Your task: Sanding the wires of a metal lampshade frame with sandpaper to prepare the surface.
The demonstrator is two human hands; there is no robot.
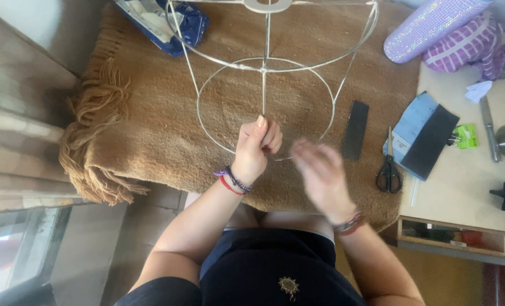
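Left hand [256, 144] fisted on wire lampshade frame [266, 71] rim; right hand [322, 175] blurred, fingers spread, empty.

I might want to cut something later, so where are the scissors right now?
In the head view, the black-handled scissors lie to the person's right, at the edge of the brown blanket, between a narrow black strip and a blue folder.

Thin bare-metal wire frame [266, 68] on rough, fringed woollen brown blanket [150, 130].
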